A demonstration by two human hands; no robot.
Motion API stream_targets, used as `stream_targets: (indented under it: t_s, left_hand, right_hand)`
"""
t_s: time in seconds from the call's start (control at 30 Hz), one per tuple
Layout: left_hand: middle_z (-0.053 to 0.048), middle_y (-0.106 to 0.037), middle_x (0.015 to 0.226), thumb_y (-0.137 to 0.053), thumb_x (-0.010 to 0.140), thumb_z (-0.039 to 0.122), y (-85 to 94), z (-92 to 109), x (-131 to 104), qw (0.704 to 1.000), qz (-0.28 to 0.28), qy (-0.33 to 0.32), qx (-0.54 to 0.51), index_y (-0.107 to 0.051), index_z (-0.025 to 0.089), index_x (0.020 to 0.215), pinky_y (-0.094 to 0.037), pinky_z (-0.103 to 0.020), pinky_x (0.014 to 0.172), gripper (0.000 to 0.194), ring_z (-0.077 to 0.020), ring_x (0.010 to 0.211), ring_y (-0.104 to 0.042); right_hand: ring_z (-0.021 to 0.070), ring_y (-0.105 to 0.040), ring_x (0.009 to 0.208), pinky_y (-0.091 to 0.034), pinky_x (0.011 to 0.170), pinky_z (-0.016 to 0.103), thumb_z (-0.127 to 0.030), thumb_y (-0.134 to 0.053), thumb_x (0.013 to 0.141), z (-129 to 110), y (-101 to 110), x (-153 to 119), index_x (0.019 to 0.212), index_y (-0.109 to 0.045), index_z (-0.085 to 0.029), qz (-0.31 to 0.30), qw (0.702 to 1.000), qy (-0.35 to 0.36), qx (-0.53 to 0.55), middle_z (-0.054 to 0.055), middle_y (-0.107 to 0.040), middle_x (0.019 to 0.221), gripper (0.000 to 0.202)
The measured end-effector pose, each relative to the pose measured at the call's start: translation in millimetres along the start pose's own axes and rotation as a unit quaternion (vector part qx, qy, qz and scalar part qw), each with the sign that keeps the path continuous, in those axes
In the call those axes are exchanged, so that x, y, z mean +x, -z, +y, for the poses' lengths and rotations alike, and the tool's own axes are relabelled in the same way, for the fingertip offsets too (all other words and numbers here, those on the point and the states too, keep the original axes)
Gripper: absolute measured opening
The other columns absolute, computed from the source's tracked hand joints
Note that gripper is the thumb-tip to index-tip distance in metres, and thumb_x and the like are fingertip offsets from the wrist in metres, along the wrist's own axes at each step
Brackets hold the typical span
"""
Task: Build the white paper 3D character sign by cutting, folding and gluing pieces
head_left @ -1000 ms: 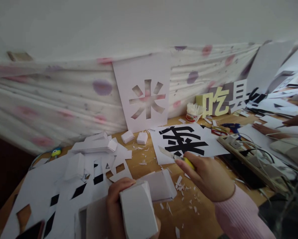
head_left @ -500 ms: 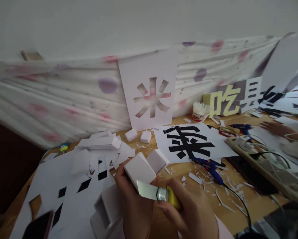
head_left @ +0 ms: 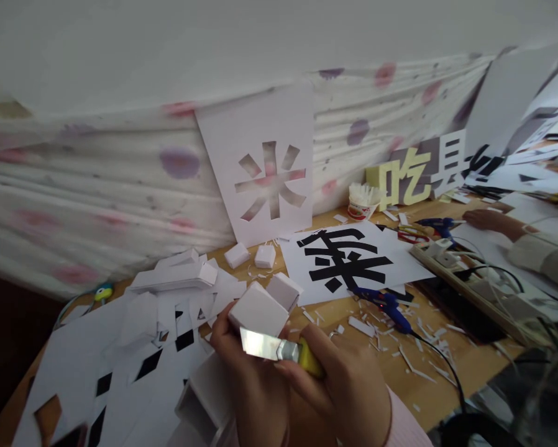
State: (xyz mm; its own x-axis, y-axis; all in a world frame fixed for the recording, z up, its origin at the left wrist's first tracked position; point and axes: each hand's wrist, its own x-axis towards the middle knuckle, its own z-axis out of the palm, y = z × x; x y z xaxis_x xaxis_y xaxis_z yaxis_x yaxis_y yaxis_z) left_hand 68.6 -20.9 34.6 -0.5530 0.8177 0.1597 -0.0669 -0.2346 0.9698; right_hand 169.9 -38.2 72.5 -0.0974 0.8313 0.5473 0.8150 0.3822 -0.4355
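Block (head_left: 256, 307), lower part: hidden behind blade (head_left: 259, 344) and left hand (head_left: 255, 385). Cutter handle (head_left: 309, 360) mostly covered by right hand (head_left: 347, 385); pink sleeve (head_left: 407, 425) runs off the bottom edge. Phone (head_left: 73, 438), lower left, cut by same edge, only a corner in view. Tub's (head_left: 361, 211) print too small to read. Far-right papers (head_left: 535, 149) blurred. Co-worker's sleeve (head_left: 544, 254) cut off at right edge

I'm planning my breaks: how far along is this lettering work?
Looks done: the raised yellow character and raised white character, standing upright. In hand: a white boxy piece in the left hand, a yellow-handled cutter in the right hand. Probably left: the black character, still flat on white paper.
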Motion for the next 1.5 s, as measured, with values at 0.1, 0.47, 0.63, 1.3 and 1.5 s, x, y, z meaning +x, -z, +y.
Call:
stream_targets:
  t_s: [0.1,0.47,0.63,1.3,1.5]
  left_hand:
    - [-0.003,-0.061,0.109,-0.08,0.068,0.02,-0.1,-1.2,-4.5,0.998,-0.029,0.019,-0.05,-0.042,0.033,0.122,-0.062,-0.031,0.058,0.068,-0.0175,0.073,-0.069]
    - [-0.008,-0.059,0.12,-0.082,0.062,0.016,3.4,-1.2,-2.0,0.998,-0.042,-0.019,-0.046,-0.044,0.028,0.123,-0.062,-0.034,0.071,0.073,-0.0213,0.091,-0.068]
    - [-0.011,-0.055,0.126,-0.078,0.062,0.013,-4.4,1.2,-3.9,0.997,-0.049,-0.05,-0.024,-0.043,0.025,0.12,-0.061,-0.03,0.072,0.069,-0.02,0.095,-0.066]
    - [-0.012,-0.058,0.122,-0.086,0.06,0.026,8.3,-0.2,3.7,0.997,-0.03,-0.053,0.041,-0.038,0.026,0.12,-0.061,-0.035,0.074,0.077,-0.0242,0.099,-0.067]
    - [-0.011,-0.061,0.119,-0.085,0.064,0.026,18.1,-2.5,6.2,0.992,-0.071,-0.076,0.068,-0.037,0.027,0.121,-0.061,-0.035,0.075,0.074,-0.025,0.1,-0.068]
  right_hand:
    - [0.0169,-0.057,0.032,-0.028,0.035,0.028,-0.066,-0.029,0.097,1.3,-2.5,-0.6,0.068,-0.063,-0.019,0.034,0.999,0.007,-0.018,0.001,-0.059,0.042,0.064]
    - [0.0147,-0.052,0.039,-0.028,0.043,0.027,-0.065,-0.035,0.097,16.5,-19.3,-16.2,0.074,-0.062,-0.021,0.079,0.997,-0.008,-0.015,-0.001,-0.055,0.045,0.056]
    - [0.0146,-0.05,0.04,-0.029,0.043,0.026,-0.062,-0.033,0.099,18.9,-19.8,-19.5,0.073,-0.06,-0.021,0.112,0.992,-0.005,-0.05,-0.001,-0.052,0.045,0.056]
    - [0.0118,-0.049,0.037,-0.028,0.041,0.023,-0.062,-0.031,0.098,23.0,-6.9,-5.1,0.063,-0.053,-0.021,0.044,0.993,-0.022,0.103,-0.003,-0.051,0.043,0.058]
    - [0.0119,-0.05,0.039,-0.023,0.043,0.025,-0.068,-0.03,0.095,24.9,-21.9,-11.1,0.071,-0.059,-0.02,-0.023,0.989,-0.046,0.142,-0.002,-0.054,0.047,0.061]
